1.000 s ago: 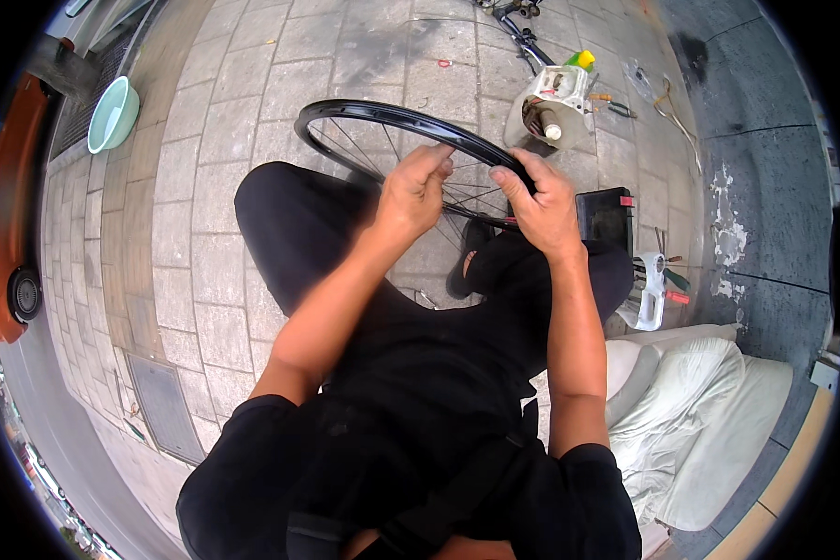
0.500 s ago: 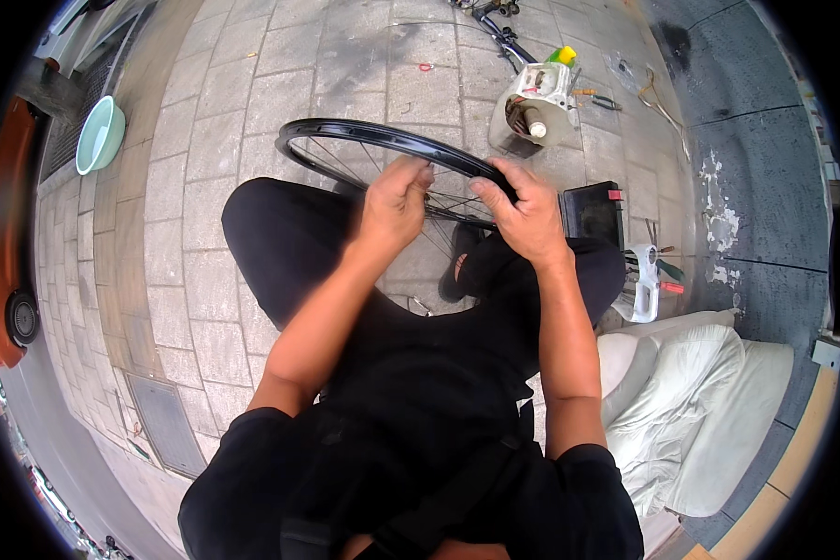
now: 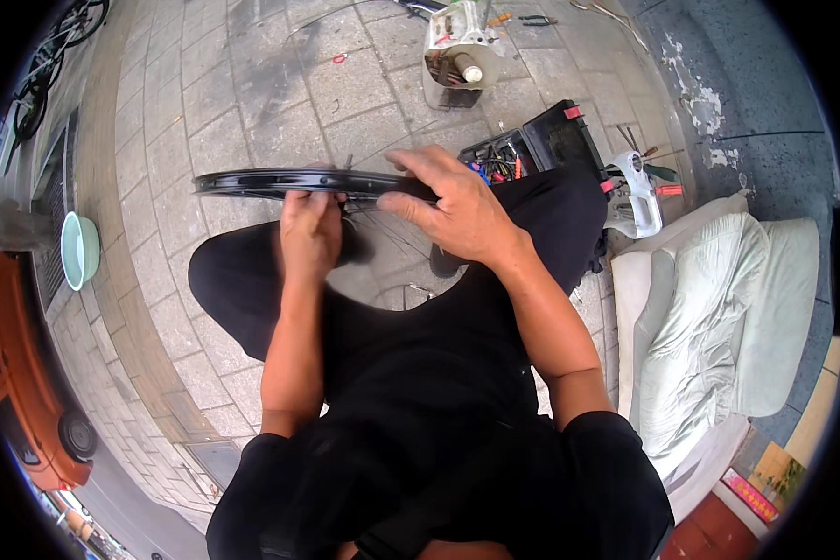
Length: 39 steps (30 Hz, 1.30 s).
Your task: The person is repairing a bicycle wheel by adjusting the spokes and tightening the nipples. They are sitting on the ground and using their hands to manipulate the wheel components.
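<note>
A black bicycle wheel (image 3: 252, 183) without a tyre is held in front of me, seen nearly edge-on. My left hand (image 3: 310, 233) is closed at its near side, fingertips against the spokes just below the rim; the exact grip is hidden and slightly smeared. Around the right end of the rim curves my right hand (image 3: 467, 210), fingers over the far side and thumb on the near side. Thin spokes show faintly beneath the rim, between my hands. My legs are bent to either side below the wheel.
An open black toolbox (image 3: 562, 145) with small tools lies beyond my right knee. Farther off stands a cut-open plastic container (image 3: 450, 89), with pliers (image 3: 538, 21) near it. A white plastic piece (image 3: 637, 196) and padded cushions (image 3: 700, 345) are at right; a mint basin (image 3: 80, 250) stands left.
The wheel has tipped to a flatter, edge-on view and shifted left. My left hand has moved left and lower; my right hand has moved left with its fingers more spread. The view has turned.
</note>
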{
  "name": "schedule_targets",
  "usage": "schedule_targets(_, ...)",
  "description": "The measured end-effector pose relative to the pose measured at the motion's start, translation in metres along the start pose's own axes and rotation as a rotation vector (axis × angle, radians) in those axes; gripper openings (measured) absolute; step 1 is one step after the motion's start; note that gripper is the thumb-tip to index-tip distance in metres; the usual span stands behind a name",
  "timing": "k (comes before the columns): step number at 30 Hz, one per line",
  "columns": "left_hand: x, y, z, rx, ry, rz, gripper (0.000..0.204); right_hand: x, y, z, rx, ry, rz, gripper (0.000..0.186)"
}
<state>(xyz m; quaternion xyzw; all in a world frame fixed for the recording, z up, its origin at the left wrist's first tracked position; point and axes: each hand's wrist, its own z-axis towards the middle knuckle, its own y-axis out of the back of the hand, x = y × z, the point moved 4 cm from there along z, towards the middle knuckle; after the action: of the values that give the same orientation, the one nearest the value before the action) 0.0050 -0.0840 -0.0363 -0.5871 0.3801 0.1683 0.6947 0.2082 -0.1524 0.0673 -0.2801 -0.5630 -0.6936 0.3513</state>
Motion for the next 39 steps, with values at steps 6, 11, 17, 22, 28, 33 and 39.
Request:
schedule_targets(6,-0.026,-0.008,0.016,-0.206,-0.005,-0.156,0.06,-0.029,0.127,-0.09,-0.837,-0.117,-0.198,0.021)
schedule_targets(11,-0.046,0.003,0.038,-0.214,0.067,0.008,0.036,-0.215,0.159,-0.175,-0.98,-0.921,0.084,0.032)
schedule_targets(17,-0.046,-0.016,0.063,-0.188,0.122,0.138,0.044,-0.395,0.087,-0.201,-0.429,-1.1,-0.361,0.033)
schedule_targets(22,-0.022,-0.042,0.083,-0.146,0.15,0.153,0.037,-0.494,0.036,-0.211,-0.025,-1.2,-0.535,0.032)
schedule_targets(28,-0.014,-0.049,0.105,-0.094,0.194,0.152,0.036,-0.544,0.005,-0.213,-0.031,-1.371,-0.495,0.031)
schedule_targets(33,-0.012,-0.053,0.102,-0.133,0.226,0.166,0.036,-0.552,-0.004,-0.204,-0.048,-1.37,-0.561,0.032)
schedule_targets(39,-0.013,-0.051,0.096,-0.141,0.204,0.166,0.039,-0.55,-0.002,-0.198,-0.11,-1.273,-0.605,0.038)
